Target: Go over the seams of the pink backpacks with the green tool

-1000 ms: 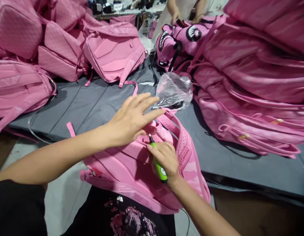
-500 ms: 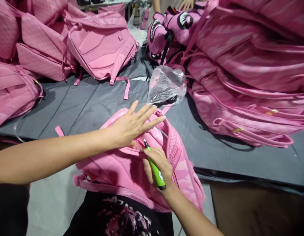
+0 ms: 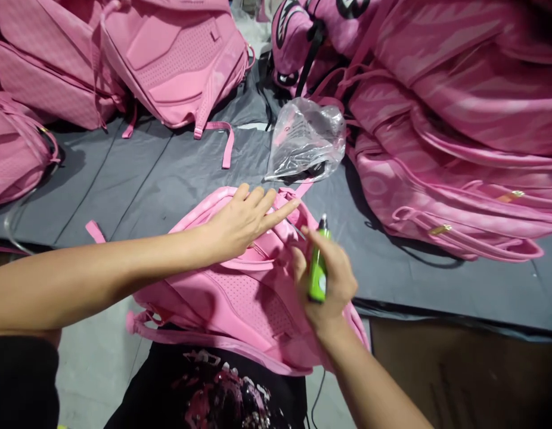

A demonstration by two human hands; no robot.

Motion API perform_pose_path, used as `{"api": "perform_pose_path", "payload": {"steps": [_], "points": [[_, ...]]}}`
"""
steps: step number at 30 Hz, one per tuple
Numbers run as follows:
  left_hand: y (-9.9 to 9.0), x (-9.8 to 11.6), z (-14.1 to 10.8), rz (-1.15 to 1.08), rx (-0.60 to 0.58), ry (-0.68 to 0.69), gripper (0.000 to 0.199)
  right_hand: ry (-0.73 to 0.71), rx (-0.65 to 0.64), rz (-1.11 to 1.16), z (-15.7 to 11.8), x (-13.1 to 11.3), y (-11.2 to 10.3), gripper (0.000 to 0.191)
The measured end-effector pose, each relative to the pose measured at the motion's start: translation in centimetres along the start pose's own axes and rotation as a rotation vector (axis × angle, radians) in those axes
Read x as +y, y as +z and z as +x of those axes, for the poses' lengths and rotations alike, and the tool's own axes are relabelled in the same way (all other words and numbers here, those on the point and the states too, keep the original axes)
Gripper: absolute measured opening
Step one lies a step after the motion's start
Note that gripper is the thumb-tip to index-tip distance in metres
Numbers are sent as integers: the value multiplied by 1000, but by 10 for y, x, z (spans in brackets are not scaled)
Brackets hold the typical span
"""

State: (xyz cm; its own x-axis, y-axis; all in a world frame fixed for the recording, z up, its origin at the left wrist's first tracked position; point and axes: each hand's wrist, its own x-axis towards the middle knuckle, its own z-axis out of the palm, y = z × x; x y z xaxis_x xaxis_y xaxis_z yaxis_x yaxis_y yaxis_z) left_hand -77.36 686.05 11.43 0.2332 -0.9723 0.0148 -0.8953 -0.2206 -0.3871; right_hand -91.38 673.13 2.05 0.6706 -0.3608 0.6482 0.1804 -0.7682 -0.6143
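Observation:
A pink backpack (image 3: 240, 292) lies back panel up between my body and the table edge, its upper part on the table. My left hand (image 3: 247, 223) rests on the bag's upper part, beside an open fold, with fingers stretched out and some fingertips bent down out of sight. Closed around a green marker-like pen (image 3: 318, 268) is my right hand (image 3: 332, 280), held over the bag's right side. The pen's pale tip points up and away from the fabric. Motion blurs the right fingers slightly.
A crumpled clear plastic bag (image 3: 308, 140) lies just beyond the backpack. Stacked pink backpacks (image 3: 459, 137) fill the right side. Another pink backpack (image 3: 177, 65) and several more bags stand at the back left. Purple-pink plush-looking items (image 3: 294, 47) sit behind the plastic bag on the grey-covered table (image 3: 137, 179).
My right hand has moved right and up with the pen, away from the bag's middle. The left hand stays on the bag, its fingers now more bent. The view has tilted down.

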Motion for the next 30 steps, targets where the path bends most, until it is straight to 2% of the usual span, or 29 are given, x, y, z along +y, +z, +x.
{"api": "perform_pose_path", "payload": {"steps": [2,5,8,11,16,18,21,23,26,28,30], "points": [[2,0,2,-3,-11,-6,85,39,-125,-220,19,-1,2,68],[6,1,5,-16,-33,-40,93,74,-372,-447,44,-7,16,88],[11,1,11,-17,-59,-69,88,113,-443,-565,55,-13,35,94],[9,-1,14,-26,-103,-74,88,145,-461,-601,54,-14,41,90],[1,-6,13,-46,-186,2,107,155,-479,-580,46,-13,32,81],[3,-6,12,-42,-143,-1,104,159,-468,-563,46,-12,32,80],[11,-6,12,-49,-50,-26,88,161,-453,-552,48,-9,37,81],[16,-5,11,-45,-30,-31,83,150,-447,-558,49,-6,36,81],[17,-5,11,-49,-26,-40,80,50,-408,-515,43,-2,18,69],[15,-5,11,-57,-27,-49,79,-34,-311,-409,35,-2,-4,56],[14,-4,12,-60,-26,-48,78,-50,-209,-217,29,-5,-25,41]]}}
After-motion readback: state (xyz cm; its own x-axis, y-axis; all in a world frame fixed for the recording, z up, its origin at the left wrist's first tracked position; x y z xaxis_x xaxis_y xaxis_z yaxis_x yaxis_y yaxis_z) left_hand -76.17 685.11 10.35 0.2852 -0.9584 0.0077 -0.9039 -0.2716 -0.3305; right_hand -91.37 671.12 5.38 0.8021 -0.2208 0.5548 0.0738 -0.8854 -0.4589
